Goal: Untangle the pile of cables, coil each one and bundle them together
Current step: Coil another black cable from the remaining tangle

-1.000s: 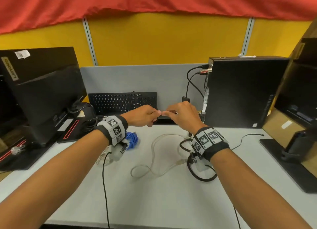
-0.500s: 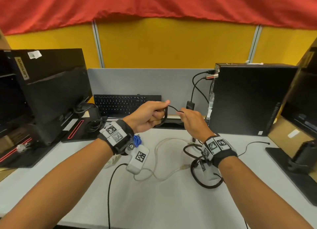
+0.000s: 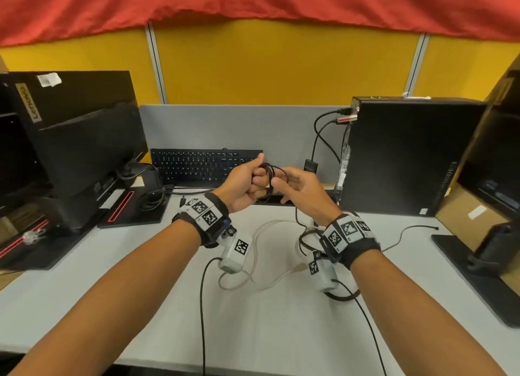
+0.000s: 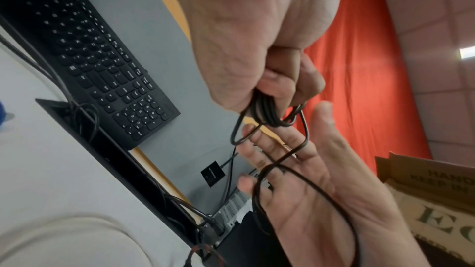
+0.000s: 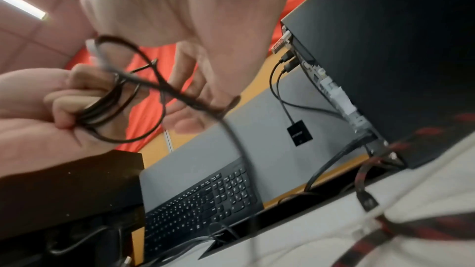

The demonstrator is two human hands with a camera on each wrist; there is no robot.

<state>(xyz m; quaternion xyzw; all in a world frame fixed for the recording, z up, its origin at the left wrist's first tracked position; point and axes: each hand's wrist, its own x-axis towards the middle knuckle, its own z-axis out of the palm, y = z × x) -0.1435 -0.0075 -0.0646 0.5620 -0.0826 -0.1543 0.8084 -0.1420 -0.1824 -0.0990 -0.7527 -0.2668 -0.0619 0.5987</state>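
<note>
Above the grey desk [image 3: 140, 305], flanked by a black computer tower [image 3: 408, 156] and keyboard [image 3: 202, 166], a thin black cable [image 3: 271, 178] is being clamped in the left hand [image 3: 244, 184]; a loop is being draped over the right hand [image 3: 302, 191], whose spread fingers [image 4: 272, 139] are being shown only from the left wrist.

The pale grey surface [image 3: 140, 305] lies bare along its near edge. Farther in, a looping white cable [image 3: 260, 252] and a thick black-and-red braided cable [image 3: 342, 297] sprawl across the middle. A black flat keyboard [image 3: 202, 167] lines the back, a black upright computer tower [image 3: 408, 156] blocks the right, and a black monitor with its stand [image 3: 84, 150] blocks the left.
</note>
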